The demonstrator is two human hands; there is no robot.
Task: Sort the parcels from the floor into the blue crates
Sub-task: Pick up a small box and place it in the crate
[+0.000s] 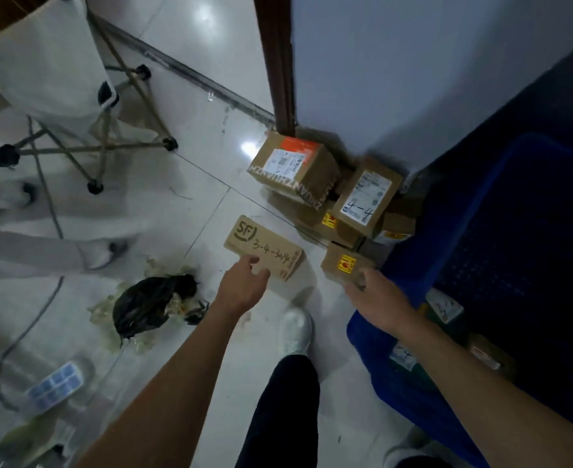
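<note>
left hand point(242, 287): fingers point(260, 274) grasp SF parcel point(261, 246) | right hand point(381, 304): fingers grasp yellow-sticker parcel point(340, 265) | blue crate point(362, 331): holds several labelled parcels point(447, 304)

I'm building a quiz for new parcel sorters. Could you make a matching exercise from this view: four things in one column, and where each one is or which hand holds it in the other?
Things
1. flat brown cardboard box printed SF
2. small brown cardboard box with a yellow-and-red sticker
3. brown cardboard box with an orange top
4. crumpled black plastic bag

Places
A. on the white tiled floor, no hand on it
B. held by the right hand
C. atop the stacked boxes beside the dark brown door frame
D. held by the left hand

Pairs: 1-D, 2-B, 3-C, 4-A
</note>
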